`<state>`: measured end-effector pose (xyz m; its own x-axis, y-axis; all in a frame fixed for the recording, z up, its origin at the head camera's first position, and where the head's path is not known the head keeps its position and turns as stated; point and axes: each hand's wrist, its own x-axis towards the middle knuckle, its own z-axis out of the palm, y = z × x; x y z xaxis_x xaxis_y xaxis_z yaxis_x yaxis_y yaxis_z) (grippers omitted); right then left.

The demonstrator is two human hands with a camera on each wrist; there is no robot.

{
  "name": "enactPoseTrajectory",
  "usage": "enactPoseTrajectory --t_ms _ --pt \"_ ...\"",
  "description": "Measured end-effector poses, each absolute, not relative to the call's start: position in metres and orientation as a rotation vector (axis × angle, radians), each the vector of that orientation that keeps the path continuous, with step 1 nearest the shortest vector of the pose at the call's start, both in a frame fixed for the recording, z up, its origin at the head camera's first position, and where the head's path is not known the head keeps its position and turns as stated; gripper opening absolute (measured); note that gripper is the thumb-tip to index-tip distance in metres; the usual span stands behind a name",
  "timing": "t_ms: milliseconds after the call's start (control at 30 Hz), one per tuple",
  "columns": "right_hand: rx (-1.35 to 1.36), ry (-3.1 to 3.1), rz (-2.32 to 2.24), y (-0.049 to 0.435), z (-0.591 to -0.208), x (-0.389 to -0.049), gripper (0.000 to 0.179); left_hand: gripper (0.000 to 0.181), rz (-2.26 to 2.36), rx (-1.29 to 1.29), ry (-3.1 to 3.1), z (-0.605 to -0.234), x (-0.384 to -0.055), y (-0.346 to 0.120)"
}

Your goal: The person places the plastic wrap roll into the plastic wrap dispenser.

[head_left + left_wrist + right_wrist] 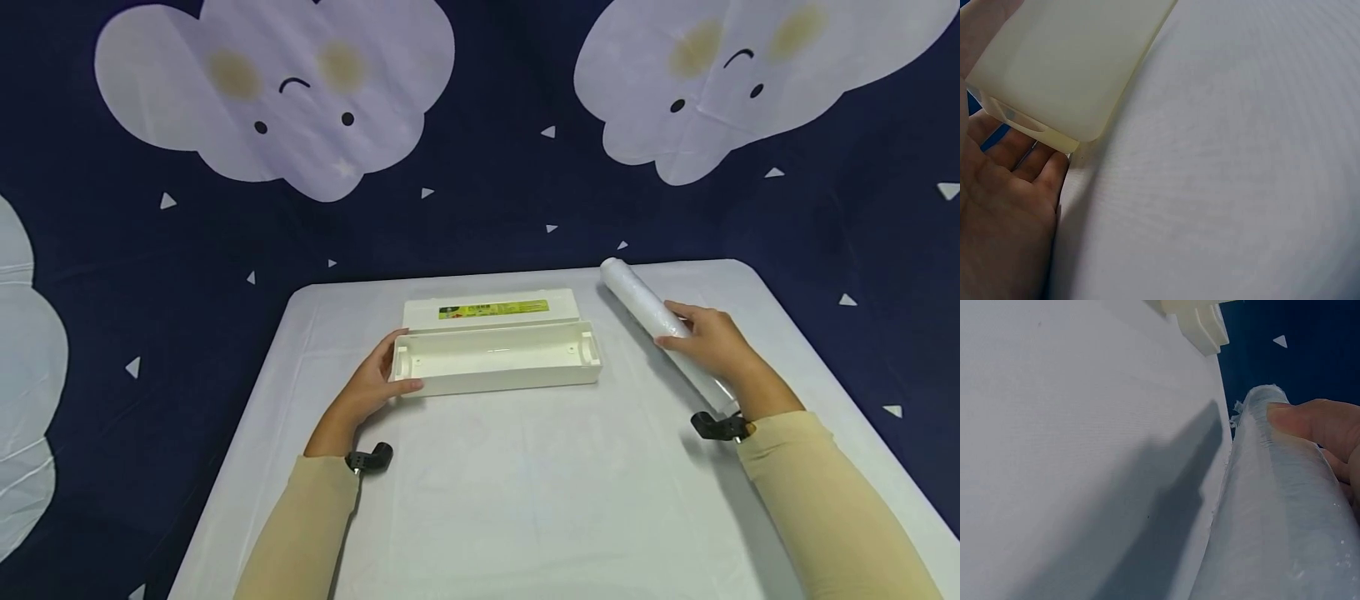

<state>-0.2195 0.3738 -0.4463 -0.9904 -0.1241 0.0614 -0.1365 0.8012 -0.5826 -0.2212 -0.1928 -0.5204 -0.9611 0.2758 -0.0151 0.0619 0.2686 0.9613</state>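
Note:
A long white plastic wrap dispenser box (495, 382) sits on the table with its lid (420, 313) folded back behind it. A yellow-green label (493, 309) runs along the lid. My left hand (369, 383) grips the box's left end, thumb at the front wall and fingers round the back; the left wrist view shows the end of the box (1072, 69) against the fingers. To the right, my right hand (708, 340) holds a roll of cling film (645, 302) by its middle, thumb across the top. The roll slants, its far end pointing back and left.
Both things are on or over a white-covered table (540, 492). Behind it hangs a dark blue cloth (495, 167) printed with clouds and small triangles. A small black camera (371, 458) is strapped at the left wrist, another camera (716, 427) at the right.

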Motion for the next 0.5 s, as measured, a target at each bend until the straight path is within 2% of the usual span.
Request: enactPoseTrajectory --t_ms 500 --pt "0.308 -2.934 0.973 0.359 -0.436 -0.22 0.074 0.109 1.756 0.322 2.354 -0.52 -0.222 -0.192"
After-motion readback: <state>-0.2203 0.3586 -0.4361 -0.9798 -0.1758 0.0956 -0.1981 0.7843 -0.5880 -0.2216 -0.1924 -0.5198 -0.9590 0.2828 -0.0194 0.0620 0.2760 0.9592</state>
